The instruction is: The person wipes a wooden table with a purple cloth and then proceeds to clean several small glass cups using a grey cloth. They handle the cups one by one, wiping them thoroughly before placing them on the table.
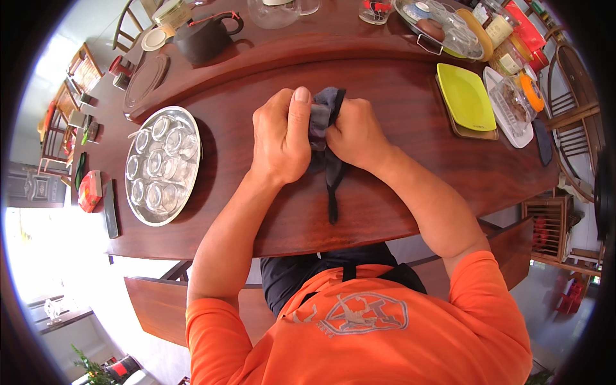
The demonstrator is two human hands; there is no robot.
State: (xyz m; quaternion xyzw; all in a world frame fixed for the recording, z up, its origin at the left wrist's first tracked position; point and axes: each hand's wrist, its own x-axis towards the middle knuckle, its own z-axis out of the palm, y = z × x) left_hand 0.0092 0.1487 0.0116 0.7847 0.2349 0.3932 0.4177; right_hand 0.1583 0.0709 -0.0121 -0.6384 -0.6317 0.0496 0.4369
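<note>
Over the middle of the wooden table, my left hand [281, 134] is wrapped around a small clear glass [319, 126], its thumb along the near side. My right hand [358, 132] grips a dark grey cloth [332, 98] with a black edge, bunched against the open end of the glass. One tail of the cloth hangs down towards me. How far the cloth reaches into the glass is partly hidden by my fingers. To the left, a round metal tray [185, 204] carries several small clear glasses [156, 161].
A dark teapot [204, 38] stands beyond a raised wooden ledge [288, 53]. At right are a lime-green square plate [467, 96], a white dish [522, 139] and an orange-lidded jar [515, 98]. Another metal tray [409, 29] holds cups. A red box [90, 191] lies far left.
</note>
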